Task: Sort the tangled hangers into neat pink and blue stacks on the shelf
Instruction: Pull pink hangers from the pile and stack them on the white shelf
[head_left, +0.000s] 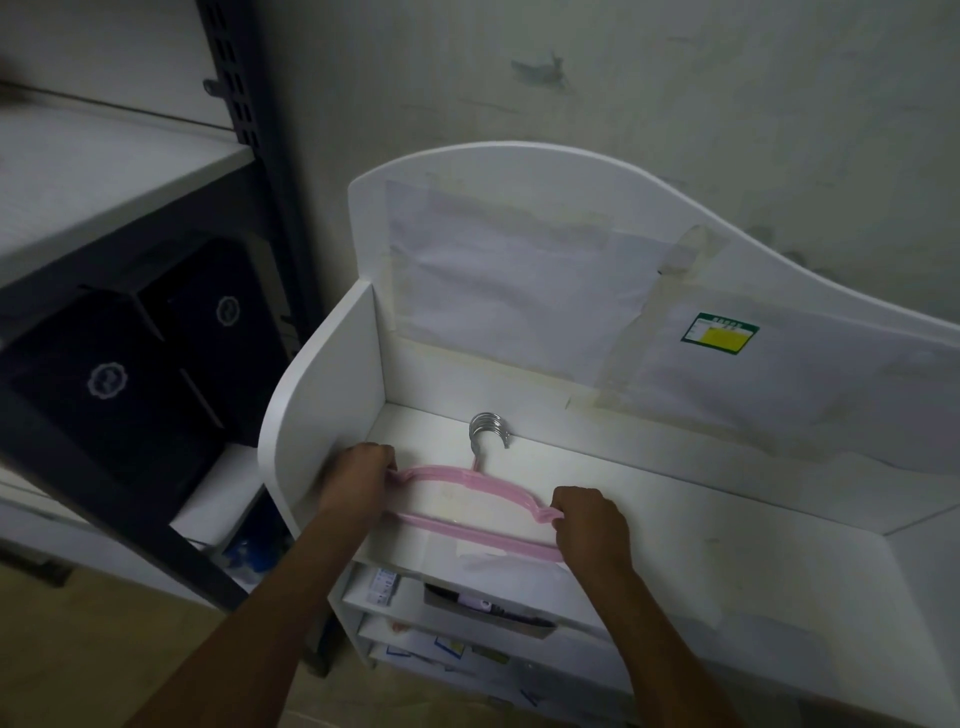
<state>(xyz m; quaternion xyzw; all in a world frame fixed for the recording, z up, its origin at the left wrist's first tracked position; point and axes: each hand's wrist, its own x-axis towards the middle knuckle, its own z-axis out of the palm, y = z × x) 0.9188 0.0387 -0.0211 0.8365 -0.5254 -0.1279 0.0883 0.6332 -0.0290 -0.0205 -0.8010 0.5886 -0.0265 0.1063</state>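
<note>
Both hands on the pink hangers (470, 475), one at each end. Left hand (358, 470) grips the left shoulder end, fingers curled round it, close to the white side panel (317, 395) of the shelf (701, 525). Right hand (589, 522) grips the right shoulder end the same way. Hands are well apart, the width of the hangers between them.

The pink hangers sit as an aligned stack at the left end of the shelf top, bottom bar toward the front edge. Their metal hooks (488, 431) are bunched together and point toward the back panel (519, 270), close to it. How many hangers are in the stack: can't tell, several hooks at least. Whether the stack rests flat on the shelf or is slightly lifted: can't tell.

Back panel carries taped-on plastic sheets and a green and yellow label (719, 335) toward the right.

Below the shelf top, lower tiers hold small boxes and papers (467, 613), too dim to identify.

To the left, a dark metal rack (244, 104) with black boxes (130, 364) bearing a round white logo.
</note>
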